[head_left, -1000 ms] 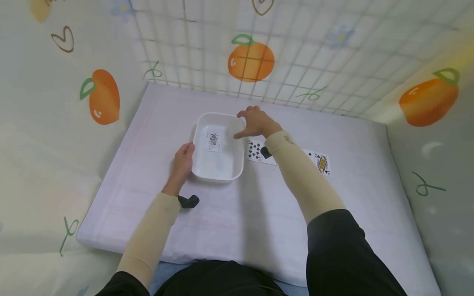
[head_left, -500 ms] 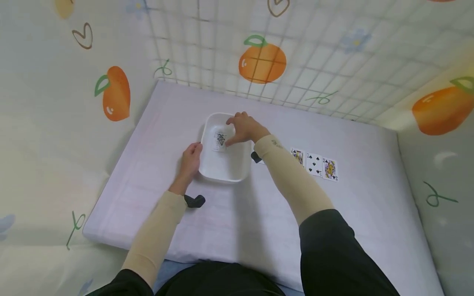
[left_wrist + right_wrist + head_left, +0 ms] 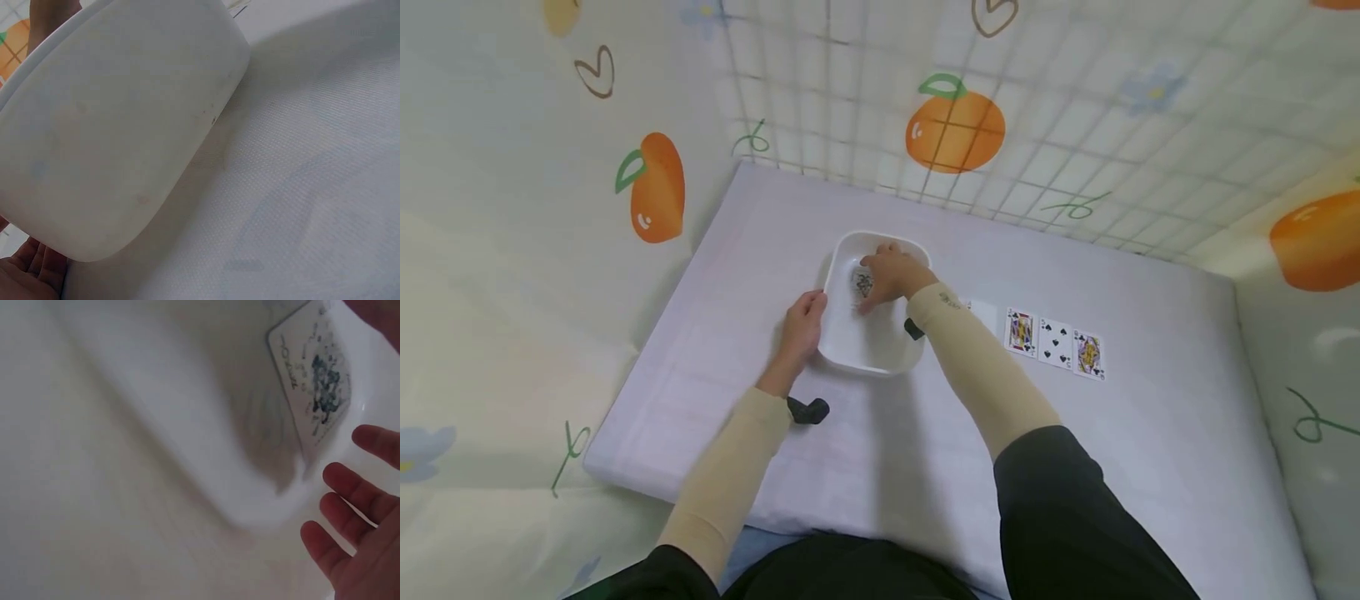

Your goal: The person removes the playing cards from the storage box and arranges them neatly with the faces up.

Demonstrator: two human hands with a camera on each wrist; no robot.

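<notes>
A white plastic basin (image 3: 850,346) stands on the pale table, with a joker card (image 3: 861,283) flat on its floor. My left hand (image 3: 802,329) grips the basin's left side; in the left wrist view some fingers (image 3: 44,265) show at the wall's lower corner. Inside the basin, my right hand (image 3: 895,275) is over the joker card, covering part of it in the head view. From the right wrist, the fingers (image 3: 350,519) look spread and the thumb is partly cut off at the top right, with the card (image 3: 312,381) lying between. Contact with the card is not visible.
Right of the basin, a row of playing cards includes a face card (image 3: 1021,332), a black number card (image 3: 1056,342) and another face card (image 3: 1088,355). The right forearm hides part of that row. A fruit-patterned curtain (image 3: 820,108) rises behind the table's back edge.
My right hand has moved from the basin's right rim leftward and down into it, over the joker card. The left hand stays at the basin's side. The head view has shifted slightly.
</notes>
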